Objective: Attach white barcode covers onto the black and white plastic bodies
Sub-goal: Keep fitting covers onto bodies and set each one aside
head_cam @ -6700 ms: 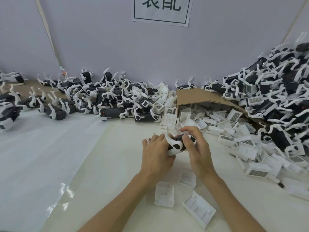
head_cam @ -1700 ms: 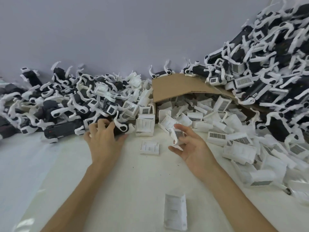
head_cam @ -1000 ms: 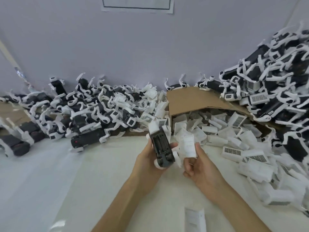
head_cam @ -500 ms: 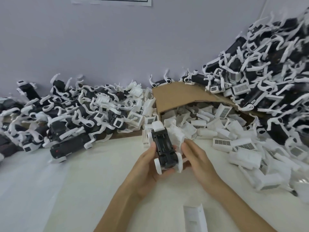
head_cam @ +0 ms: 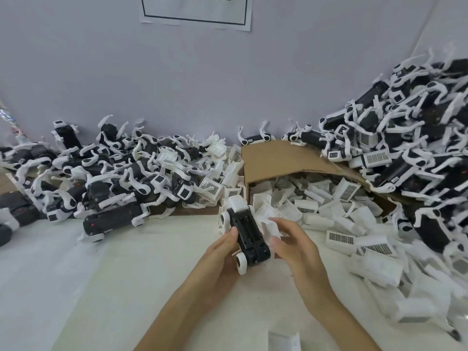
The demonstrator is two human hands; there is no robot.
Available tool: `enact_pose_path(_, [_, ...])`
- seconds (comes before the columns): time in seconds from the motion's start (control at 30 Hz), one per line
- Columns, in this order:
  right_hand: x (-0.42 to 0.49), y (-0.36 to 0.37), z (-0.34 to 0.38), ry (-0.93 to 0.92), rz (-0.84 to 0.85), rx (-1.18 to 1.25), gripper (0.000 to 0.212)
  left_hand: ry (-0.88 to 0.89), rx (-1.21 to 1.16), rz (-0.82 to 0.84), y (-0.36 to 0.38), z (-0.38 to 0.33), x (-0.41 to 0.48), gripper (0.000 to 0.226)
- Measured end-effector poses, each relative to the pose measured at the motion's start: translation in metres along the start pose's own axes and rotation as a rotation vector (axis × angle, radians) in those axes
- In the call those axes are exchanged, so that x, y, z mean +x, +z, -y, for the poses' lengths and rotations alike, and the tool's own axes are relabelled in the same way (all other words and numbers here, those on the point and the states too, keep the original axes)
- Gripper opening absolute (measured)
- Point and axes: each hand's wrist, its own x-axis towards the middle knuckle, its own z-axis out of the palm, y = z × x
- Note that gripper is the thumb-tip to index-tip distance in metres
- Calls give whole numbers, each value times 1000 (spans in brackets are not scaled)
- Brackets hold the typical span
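We judge the job to be mid-batch, with much left. The tall heap of bodies (head_cam: pixel 405 153) right of the cardboard box (head_cam: pixel 278 158) shows barcode panels on several, which we take as finished. The lower heap of bodies (head_cam: pixel 121 181) left of the box shows fewer, though we cannot sort done from undone with certainty. From the box's open mouth spills a drift of loose covers (head_cam: pixel 329 206), plenty unused. Just in front of the box, our left hand (head_cam: pixel 222 259) grips one black body (head_cam: pixel 249 236) by its side. Our right hand (head_cam: pixel 296 247) pinches a white cover (head_cam: pixel 268 224) against the body's right flank, not yet seated as far as we can see. Behind the box rises a plain pale wall (head_cam: pixel 202 84), and the white surface (head_cam: pixel 126 287) spreads in front of it. A paper sign (head_cam: pixel 195 11) hangs high above the box, and one stray cover (head_cam: pixel 283 338) lies well in front of it.
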Motion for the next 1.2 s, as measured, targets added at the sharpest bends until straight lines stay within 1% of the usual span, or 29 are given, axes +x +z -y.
enact_pose_path(0.1, [-3, 3, 0, -77, -97, -125, 26, -7, 13, -2, 1, 0, 0, 52])
enact_pose_path(0.3, [-7, 7, -1, -144, -178, -168, 22, -26, -19, -10, -3, 1, 2, 50])
enact_pose_path(0.37, [-7, 6, -4, -173, -218, -175, 28, -25, -35, -18, -5, 2, 3, 48])
enact_pose_path(0.53, [1, -8, 0, -137, -353, -79, 35, -34, -80, -45, -5, 3, 5, 45])
enact_pose_path(0.7, [4, -17, 7, -221, -450, -22, 29, -19, -55, -15, 2, 2, 3, 40])
enact_pose_path(0.77, [0, -13, 7, -257, -434, -57, 32, -9, -32, 9, 4, 1, 2, 39])
enact_pose_path(0.83, [-4, -7, 6, -318, -400, -135, 40, -5, -21, 27, 5, 0, 1, 44])
enact_pose_path(0.97, [-9, 4, -1, -416, -272, -339, 50, -13, 15, 76, 4, 2, 1, 41])
enact_pose_path(1.07, [-12, 11, -6, -379, -140, -361, 46, 0, -3, 96, 2, 3, 0, 38])
enact_pose_path(1.13, [-12, 13, -7, -334, -138, -326, 46, 7, -7, 124, 2, 3, 0, 38])
enact_pose_path(1.2, [-10, 12, -5, -262, -180, -271, 45, 11, 17, 163, 1, 3, 1, 42])
